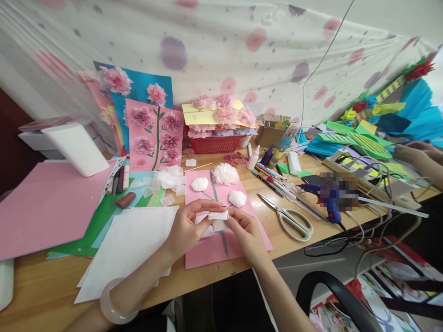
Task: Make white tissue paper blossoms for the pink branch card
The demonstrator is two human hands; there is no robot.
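Note:
Between the fingertips of my left hand (188, 228) and my right hand (246, 230) is a small folded stack of white tissue paper (218, 216). Both hands pinch it, one at each end, above a pink sheet of card (202, 256). A green painted stem (212, 182) runs down the card. On it sit a fluffy white paper flower (225, 174) and white tissue pads, one at the upper left (200, 184) and one at the right (237, 198). More white paper lies partly hidden under my left fingers.
Scissors (294, 223) lie right of the card, near a blue glue gun (332, 203) with cables. White sheets (131, 249) and loose tissue squares (169, 177) are at the left. A red basket (216, 145) stands behind. Another person's hand (415, 157) shows at far right.

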